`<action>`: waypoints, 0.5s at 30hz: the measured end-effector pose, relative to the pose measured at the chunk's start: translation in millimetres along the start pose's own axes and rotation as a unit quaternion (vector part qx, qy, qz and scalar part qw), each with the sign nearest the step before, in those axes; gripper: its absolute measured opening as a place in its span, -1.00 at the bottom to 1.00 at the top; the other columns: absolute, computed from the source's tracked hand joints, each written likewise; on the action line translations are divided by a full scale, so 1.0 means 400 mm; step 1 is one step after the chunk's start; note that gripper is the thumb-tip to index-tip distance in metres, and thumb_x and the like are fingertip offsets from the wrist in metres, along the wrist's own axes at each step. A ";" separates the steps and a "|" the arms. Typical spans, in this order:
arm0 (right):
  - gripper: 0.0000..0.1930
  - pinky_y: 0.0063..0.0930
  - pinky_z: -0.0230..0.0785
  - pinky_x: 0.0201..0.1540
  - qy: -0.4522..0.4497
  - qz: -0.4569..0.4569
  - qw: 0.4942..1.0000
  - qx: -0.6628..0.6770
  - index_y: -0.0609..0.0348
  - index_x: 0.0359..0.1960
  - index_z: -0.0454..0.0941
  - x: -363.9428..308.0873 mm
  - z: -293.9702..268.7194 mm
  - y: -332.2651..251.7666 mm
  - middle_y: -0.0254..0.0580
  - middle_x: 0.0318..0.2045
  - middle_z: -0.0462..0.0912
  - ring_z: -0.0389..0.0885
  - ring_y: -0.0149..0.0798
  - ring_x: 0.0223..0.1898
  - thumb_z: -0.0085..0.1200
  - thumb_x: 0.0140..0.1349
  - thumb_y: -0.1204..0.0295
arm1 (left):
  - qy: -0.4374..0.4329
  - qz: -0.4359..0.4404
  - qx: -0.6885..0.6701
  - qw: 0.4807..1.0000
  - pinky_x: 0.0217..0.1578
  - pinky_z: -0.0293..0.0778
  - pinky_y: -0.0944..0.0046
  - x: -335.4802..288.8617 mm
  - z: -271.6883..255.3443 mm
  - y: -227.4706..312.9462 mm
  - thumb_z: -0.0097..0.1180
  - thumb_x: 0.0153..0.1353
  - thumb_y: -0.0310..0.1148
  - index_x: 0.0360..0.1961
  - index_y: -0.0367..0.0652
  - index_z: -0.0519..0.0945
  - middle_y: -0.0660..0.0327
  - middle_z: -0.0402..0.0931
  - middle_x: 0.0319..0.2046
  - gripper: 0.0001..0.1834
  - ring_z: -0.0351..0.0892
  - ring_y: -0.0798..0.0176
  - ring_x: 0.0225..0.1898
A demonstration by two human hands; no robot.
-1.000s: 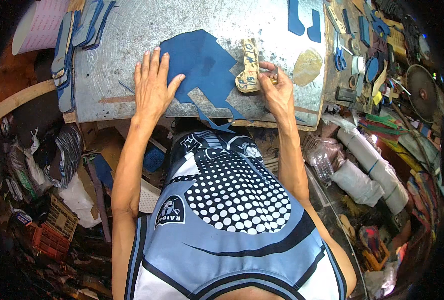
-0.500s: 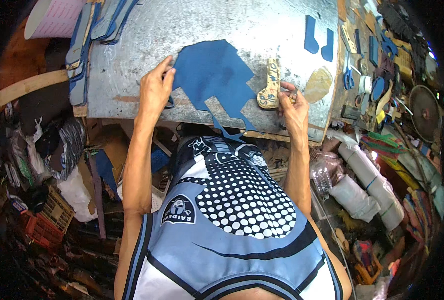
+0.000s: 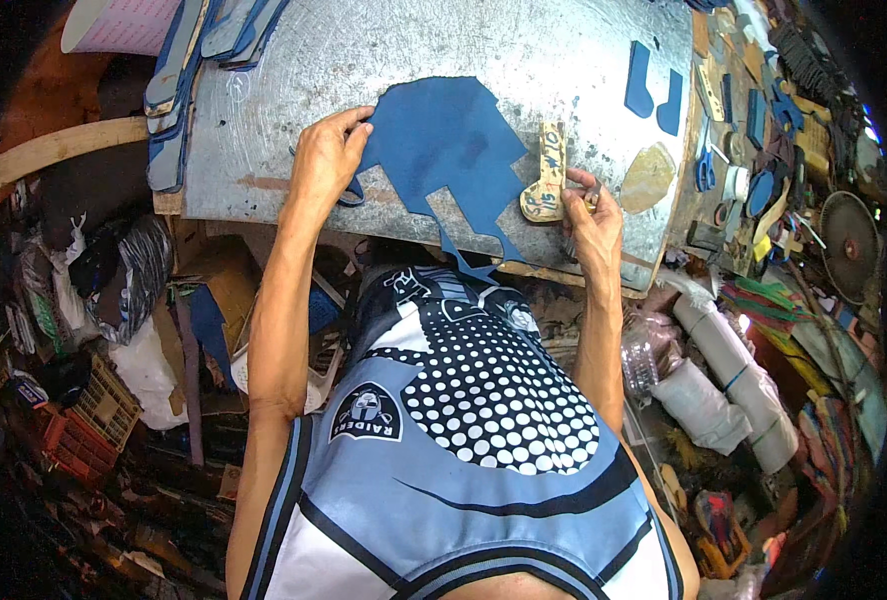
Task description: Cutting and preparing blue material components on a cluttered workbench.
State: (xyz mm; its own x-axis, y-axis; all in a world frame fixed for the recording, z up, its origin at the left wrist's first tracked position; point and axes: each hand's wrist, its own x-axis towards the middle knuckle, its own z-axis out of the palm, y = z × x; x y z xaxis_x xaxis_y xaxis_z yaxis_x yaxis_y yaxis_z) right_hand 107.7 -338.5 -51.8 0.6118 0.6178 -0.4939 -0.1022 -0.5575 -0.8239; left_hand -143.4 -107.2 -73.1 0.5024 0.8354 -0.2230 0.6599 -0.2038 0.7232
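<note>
A blue sheet of leather-like material lies on the metal-topped bench, with stepped cut-outs along its right and lower edges. A narrow strip of it hangs near the bench's front edge. My left hand has its thumb and fingers closed on the sheet's left edge. In my right hand the fingers are bent against a tan, boot-shaped pattern template with handwriting on it. The template stands close to the sheet's right edge. Whether those fingers also hold a small tool is hard to make out.
Two cut blue pieces and a tan rounded piece lie on the right of the bench. Stacked blue-edged pieces line its left edge. Blue-handled scissors, a white roll and a round fan are farther right.
The whole view has shifted slightly, moving the bench to the right in the picture. The gap between the template and the blue sheet has narrowed. Both hands keep their grip.
</note>
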 end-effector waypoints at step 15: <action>-0.71 -0.66 0.32 -0.31 -0.035 0.017 0.999 0.007 0.24 0.03 0.61 -0.023 0.018 -0.016 -0.44 -0.41 0.56 0.44 -0.56 -0.38 0.10 0.30 0.48 | 0.014 0.099 0.065 0.993 -0.13 0.55 0.15 0.100 0.038 0.005 0.14 0.27 -0.37 -0.06 -0.15 0.70 0.00 0.68 -0.20 -0.75 0.69 0.01 -0.21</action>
State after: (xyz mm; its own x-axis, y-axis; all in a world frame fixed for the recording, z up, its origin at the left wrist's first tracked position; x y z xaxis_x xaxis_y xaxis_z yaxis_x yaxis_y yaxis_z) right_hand 97.1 -336.7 -43.7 0.5519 0.6355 -0.5399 -0.1344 -0.5712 -0.8097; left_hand -113.4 -82.2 -90.4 0.6159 0.7851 -0.0655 0.6170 -0.4289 0.6598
